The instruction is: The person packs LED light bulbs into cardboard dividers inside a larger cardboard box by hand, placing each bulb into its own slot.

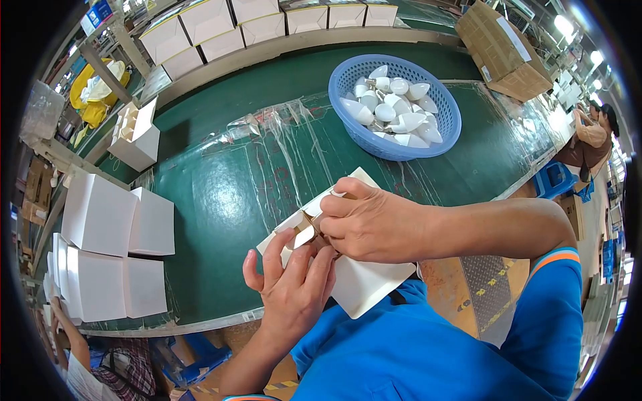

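Note:
An open white carton (364,287) lies at the table's near edge in front of me, its large flap toward my body. Inside it is a cardboard divider (309,226), brown on some faces and white on others. My left hand (294,284) reaches in from the near left, fingers bent at the divider, the little finger held away. From the right, my right hand (371,224) is closed with its fingertips down in the carton at the divider. Its fingertips are partly hidden, so the exact grip does not show fully.
A blue basket (341,120) of white bulbs stands beyond my right hand. White boxes (100,214) are stacked at left, and a smaller box with dividers (139,144) stands behind them. A brown carton (498,50) sits at back right. Co-workers are at both sides.

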